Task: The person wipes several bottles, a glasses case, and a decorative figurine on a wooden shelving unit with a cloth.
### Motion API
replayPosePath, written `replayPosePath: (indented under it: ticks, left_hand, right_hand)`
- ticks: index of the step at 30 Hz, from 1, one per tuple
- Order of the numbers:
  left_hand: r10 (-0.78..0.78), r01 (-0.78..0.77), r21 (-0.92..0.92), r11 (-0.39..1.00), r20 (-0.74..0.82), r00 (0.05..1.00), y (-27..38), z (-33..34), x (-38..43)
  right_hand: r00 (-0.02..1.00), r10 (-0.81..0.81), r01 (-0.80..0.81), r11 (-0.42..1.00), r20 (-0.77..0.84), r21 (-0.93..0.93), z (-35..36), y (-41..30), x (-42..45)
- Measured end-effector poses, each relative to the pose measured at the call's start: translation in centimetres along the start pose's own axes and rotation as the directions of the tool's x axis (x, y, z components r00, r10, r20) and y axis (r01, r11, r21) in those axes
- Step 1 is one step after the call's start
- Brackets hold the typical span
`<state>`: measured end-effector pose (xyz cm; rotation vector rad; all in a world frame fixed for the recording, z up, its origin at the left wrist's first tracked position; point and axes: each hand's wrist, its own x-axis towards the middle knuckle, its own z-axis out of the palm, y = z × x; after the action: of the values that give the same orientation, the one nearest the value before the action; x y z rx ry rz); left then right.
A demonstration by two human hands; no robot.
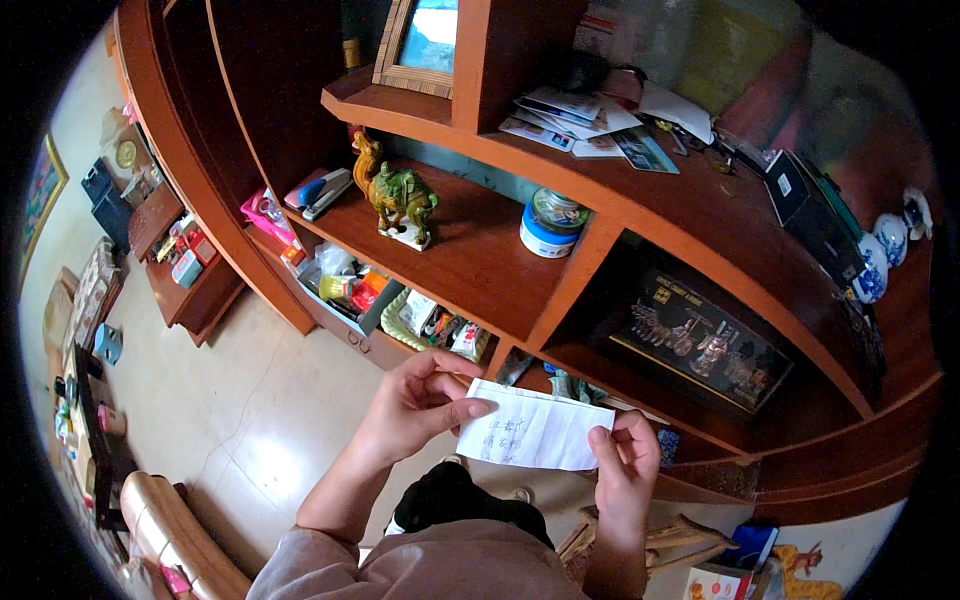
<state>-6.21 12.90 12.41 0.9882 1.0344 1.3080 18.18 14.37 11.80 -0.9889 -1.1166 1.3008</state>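
A slip of white paper (551, 431) with handwriting on its left part is stretched between my two hands, in front of the wooden shelf unit (457, 255). My left hand (424, 409) pinches its left edge between thumb and fingers. At the right end, my right hand (628, 457) grips the paper with the thumb on top. Faint creases cross the sheet, and its upper edge looks folded over. Beyond the paper, a glazed camel figurine (397, 191) stands on the middle shelf, with stacked round tubs (553, 225) to its right.
Cards and papers (577, 124) lie piled on the upper shelf. A stapler (326, 193) lies left of the camel. Below are a grey box of odds and ends (349, 289) and a pale green basket (431, 319). A framed relief picture (701, 337) leans in the right compartment.
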Motion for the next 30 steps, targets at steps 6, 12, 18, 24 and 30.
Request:
replayPosePath:
  ticks: [6, 12, 18, 24, 30]
  left_hand:
    - [-0.02, 0.02, -0.013, 1.0, 0.006, 1.0, -0.2, 0.4, 0.1]
    - [0.034, -0.035, 0.045, 0.998, 0.007, 0.999, -0.1, 0.8, -0.1]
    - [-0.016, 0.02, 0.136, 0.99, -0.031, 0.999, 0.2, 1.3, -0.7]
    - [0.068, -0.073, 0.151, 0.986, 0.04, 0.997, -0.7, 1.2, -1.0]
    - [0.056, -0.065, 0.157, 0.985, 0.062, 0.996, -0.2, 2.0, -1.1]
  right_hand:
    - [1.0, -0.007, 0.007, 1.0, -0.006, -0.012, -0.5, 0.0, 0.0]
    - [0.997, 0.02, -0.022, 0.999, -0.071, -0.03, -1.1, -0.2, -0.4]
    - [0.989, 0.04, -0.044, 0.999, 0.139, 0.028, -3.7, 0.8, 0.0]
    - [0.983, 0.043, -0.075, 0.981, 0.177, 0.177, -3.8, 0.6, 0.5]
    - [0.985, 0.023, -0.052, 0.985, 0.17, 0.164, -4.8, 1.1, 0.5]
